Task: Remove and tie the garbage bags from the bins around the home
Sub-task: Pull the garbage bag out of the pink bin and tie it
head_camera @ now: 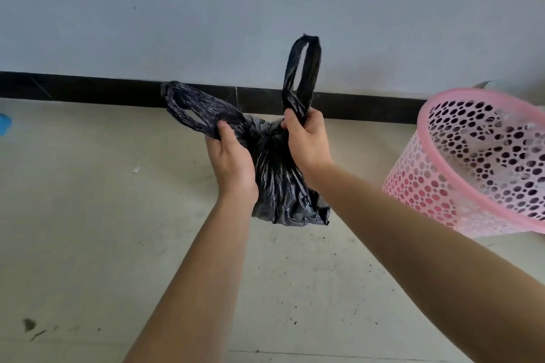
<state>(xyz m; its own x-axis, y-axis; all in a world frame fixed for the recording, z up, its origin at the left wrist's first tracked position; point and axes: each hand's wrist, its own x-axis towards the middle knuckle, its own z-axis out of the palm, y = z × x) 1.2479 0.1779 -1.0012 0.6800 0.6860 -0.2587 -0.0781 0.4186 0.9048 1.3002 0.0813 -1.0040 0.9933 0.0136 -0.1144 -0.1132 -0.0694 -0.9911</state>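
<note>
A black garbage bag hangs in the air in front of me, its neck gathered between my hands. My left hand grips the base of the left handle loop, which sticks out to the left. My right hand grips the base of the right handle loop, which stands upright. The bag's bunched body droops below my wrists. A pink perforated plastic bin stands to the right with no bag in it.
Pale tiled floor with dark specks lies below. A grey wall with a black skirting strip runs across the back. A bit of something blue shows at the left edge.
</note>
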